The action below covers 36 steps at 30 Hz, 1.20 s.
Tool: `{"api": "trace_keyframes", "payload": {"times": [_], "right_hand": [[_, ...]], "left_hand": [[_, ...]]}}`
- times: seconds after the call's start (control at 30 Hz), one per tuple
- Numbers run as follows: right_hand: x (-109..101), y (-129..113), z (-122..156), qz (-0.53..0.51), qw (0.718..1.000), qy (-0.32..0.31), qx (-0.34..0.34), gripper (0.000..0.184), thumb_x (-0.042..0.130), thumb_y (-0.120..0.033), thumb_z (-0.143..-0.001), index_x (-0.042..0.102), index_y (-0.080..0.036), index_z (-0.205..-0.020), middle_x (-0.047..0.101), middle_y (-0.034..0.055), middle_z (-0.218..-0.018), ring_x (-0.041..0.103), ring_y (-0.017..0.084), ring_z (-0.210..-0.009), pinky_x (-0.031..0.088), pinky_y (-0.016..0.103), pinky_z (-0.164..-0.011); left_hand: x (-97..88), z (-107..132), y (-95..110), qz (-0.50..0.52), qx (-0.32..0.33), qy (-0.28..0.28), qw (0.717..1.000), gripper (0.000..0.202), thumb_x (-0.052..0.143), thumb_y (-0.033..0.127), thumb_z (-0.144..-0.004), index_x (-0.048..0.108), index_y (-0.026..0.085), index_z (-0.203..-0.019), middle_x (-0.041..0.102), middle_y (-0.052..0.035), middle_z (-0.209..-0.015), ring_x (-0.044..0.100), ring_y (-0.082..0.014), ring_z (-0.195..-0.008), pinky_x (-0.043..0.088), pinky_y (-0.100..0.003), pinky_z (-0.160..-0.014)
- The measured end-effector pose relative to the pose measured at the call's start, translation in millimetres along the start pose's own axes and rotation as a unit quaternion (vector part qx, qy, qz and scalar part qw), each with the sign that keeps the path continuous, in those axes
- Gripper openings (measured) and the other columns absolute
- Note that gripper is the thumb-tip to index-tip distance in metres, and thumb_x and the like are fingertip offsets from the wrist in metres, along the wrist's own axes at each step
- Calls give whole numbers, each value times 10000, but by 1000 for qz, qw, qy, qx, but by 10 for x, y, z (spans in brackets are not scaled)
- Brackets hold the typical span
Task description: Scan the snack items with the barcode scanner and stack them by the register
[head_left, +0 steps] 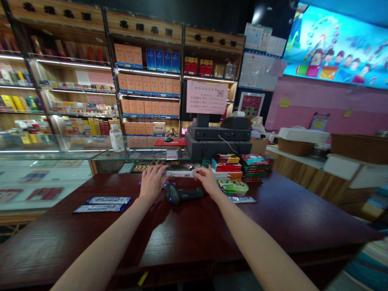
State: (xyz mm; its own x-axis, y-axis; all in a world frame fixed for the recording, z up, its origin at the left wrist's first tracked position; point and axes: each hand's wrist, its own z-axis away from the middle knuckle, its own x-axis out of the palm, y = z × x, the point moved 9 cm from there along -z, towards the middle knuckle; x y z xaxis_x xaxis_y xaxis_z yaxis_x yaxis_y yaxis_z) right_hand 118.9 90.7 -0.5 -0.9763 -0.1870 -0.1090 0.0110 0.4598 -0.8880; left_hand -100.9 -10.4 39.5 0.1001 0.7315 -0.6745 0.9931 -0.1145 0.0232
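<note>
white pack (179,173) gripped at ends: left hand (152,180) fingers, right hand (207,180) fingers; scanner (182,195) beside.

Scanner (182,195) lies on counter (188,230), before the register (218,141).

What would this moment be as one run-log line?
left hand: grips packet end | right hand: grips other end | scanner: lying on counter between wrists | two blue wrappers: flat, counter left
</note>
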Motion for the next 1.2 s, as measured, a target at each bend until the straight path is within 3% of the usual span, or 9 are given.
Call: {"api": "trace_keyframes", "payload": {"times": [0.27, 0.53, 0.73, 0.9, 1.2], "right_hand": [[-236, 71, 9, -3, 999, 36, 8, 304, 707, -427, -685, 742, -181, -861, 719, 25, -719, 626, 174, -651, 500, 323, -684], [-388, 9, 25, 9, 999, 39, -15, 299, 695, -466, -701, 738, -202, -836, 730, 28, -751, 636, 184, -691, 508, 329, -708], [-615, 11, 84, 43, 998, 50, -12, 338, 674, -483, -719, 758, -198, -880, 728, 25, -732, 643, 192, -704, 500, 331, -724], [-913, -36, 184, 85, 995, 61, -5, 328, 672, -423, -716, 789, -198, -923, 764, 32, -854, 654, 212, -809, 492, 343, -790], [-1465, 124, 343, 123, 989, 74, 43, 352, 707, -374, -657, 815, -188, -936, 767, 40, -810, 657, 207, -721, 501, 320, -681]], "left_hand": [[215, -22, -174, 146, -67, -57, 985, 219, 595, 342, -916, 663, 231, -1093, 710, -52, -987, 673, -215, -922, 506, -323, -818], [462, -103, -148, 228, -94, -86, 965, 289, 613, 348, -884, 687, 234, -1139, 749, -53, -1048, 694, -215, -958, 517, -335, -882], [386, -187, 93, 230, -69, -72, 968, 198, 596, 366, -887, 729, 266, -995, 766, -11, -961, 693, -208, -899, 510, -329, -843], [290, -258, 341, 267, -51, -56, 961, 153, 610, 306, -874, 722, 243, -957, 749, -12, -927, 689, -189, -867, 516, -310, -831], [211, -256, 919, 236, 27, -39, 971, 73, 614, 242, -898, 684, 231, -914, 733, -24, -958, 673, -194, -921, 464, -326, -819]]}}
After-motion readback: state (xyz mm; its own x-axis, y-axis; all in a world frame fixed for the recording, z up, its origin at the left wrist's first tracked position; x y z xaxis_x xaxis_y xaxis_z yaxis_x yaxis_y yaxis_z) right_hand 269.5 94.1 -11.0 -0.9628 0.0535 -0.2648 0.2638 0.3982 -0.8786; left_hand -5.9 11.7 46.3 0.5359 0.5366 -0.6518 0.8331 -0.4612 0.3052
